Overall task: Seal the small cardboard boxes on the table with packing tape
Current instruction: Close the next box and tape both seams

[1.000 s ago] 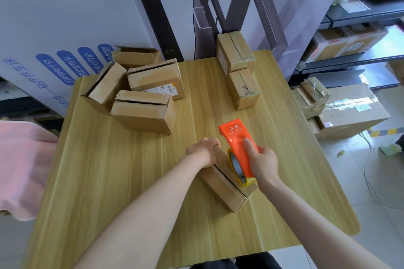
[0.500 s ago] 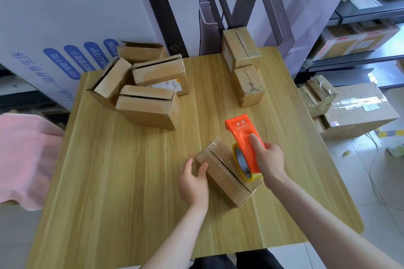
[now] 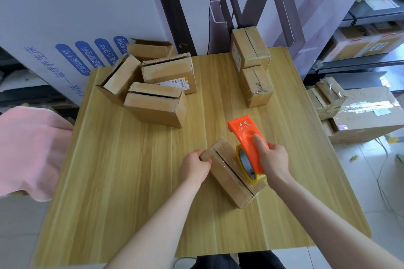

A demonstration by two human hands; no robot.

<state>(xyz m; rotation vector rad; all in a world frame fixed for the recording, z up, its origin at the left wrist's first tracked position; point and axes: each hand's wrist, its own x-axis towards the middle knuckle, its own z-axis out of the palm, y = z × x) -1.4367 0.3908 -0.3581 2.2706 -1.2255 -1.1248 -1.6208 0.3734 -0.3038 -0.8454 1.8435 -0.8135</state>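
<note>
Your left hand (image 3: 194,167) grips the far left end of a small cardboard box (image 3: 229,183), with the fingers curled over its top edge. The box lies flat and slantwise on the wooden table (image 3: 131,203), near the front edge and a little right of the middle. Its far end points left and its near end points right.

Your right hand (image 3: 272,159) is wrapped round the orange tape dispenser (image 3: 246,135), thumb laid along the top of the handle. The dispenser sits over the near right half of the box, its yellow-rimmed roll of tape (image 3: 246,162) down at the lid (whether the roll presses the cardboard or only skims it, you cannot tell from here). A glossy strip of clear tape (image 3: 226,155) shows along the box's top seam. Your hands are apart, the left at the far end and the right over the near half.

At the far left of the table, four unsealed boxes (image 3: 155,105) lie in a loose cluster, touching one another; one carries a white label. At the far right, well apart from them, two taped boxes (image 3: 256,86) stand end to end by the back edge. A pink cloth (image 3: 28,150) hangs just beside the table's left edge. Larger cartons (image 3: 367,116) rest on the floor to the right.
</note>
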